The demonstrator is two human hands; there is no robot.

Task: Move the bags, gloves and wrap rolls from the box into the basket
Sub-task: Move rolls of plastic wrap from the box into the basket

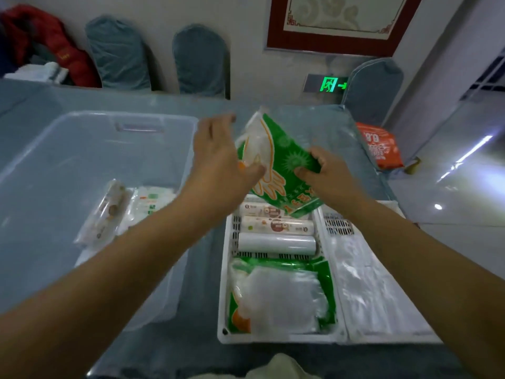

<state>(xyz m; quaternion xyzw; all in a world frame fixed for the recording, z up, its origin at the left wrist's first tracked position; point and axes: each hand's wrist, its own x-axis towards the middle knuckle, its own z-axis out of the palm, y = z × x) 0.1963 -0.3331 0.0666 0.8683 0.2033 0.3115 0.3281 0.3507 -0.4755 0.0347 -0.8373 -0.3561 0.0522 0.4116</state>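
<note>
Head view looks down on a bench (202,310) with a grey-blue cover, and on its left half stands the large clear box (68,149), with a wrapped roll (105,212) and a flat packet (149,203) lying on its floor toward the near side. On the right half, close to the near edge, sits the white basket (276,337), its rows already holding three wrap rolls (276,227) laid crosswise and, nearer the person, a green pack of gloves (278,294) lying flat; a second white tray of clear bags (382,291) stands touching its right side. Above the far end of the basket hangs the green glove pack (276,160) in hand, tilted, its long axis running from the far upper end down toward the near right, the lower end just over the far rolls. The right hand (325,176) has the pack in its grip, fingers curled and pinching the right edge. The left hand (218,157) is spread, fingers straight, its thumb side lying against the pack's left face; whether it presses or merely touches I cannot tell. Since the pack hangs directly over the basket and the right hand alone pinches it, lowering seems to fall to that hand, probably laying the pack flat on the rolls.
</note>
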